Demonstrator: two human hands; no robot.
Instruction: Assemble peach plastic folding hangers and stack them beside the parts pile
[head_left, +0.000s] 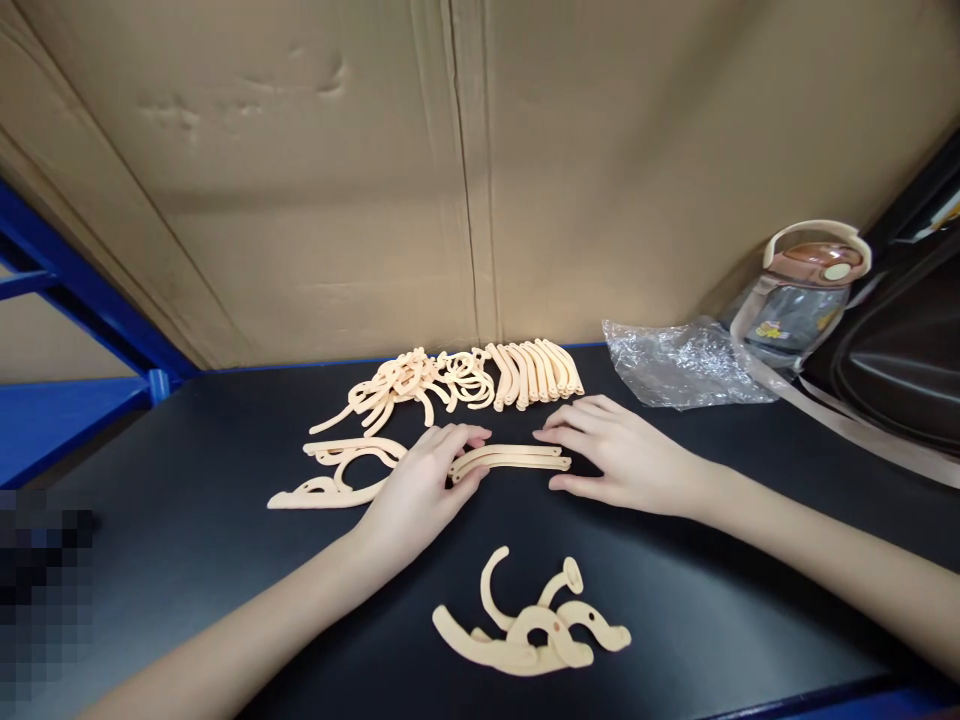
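The pair of curved strips lies on the black table, between the two hands, bowed and close side by side. To handle them well, I would keep both strips together and bring their ends level with light pressure from each side – the nearer strip seems to reach a little further to the right. Squeezing hard could make one slide over the other.

The left hand is around the left end: the strips pass between its thumb and fingers, a narrow gap, but I cannot tell if it really pinches them. The right hand has its thumb and fingers wide apart, holding nothing; the right ends of the strips come into this opening. Behind is the row of similar strips – it stands near the right fingers, so these should move with care.
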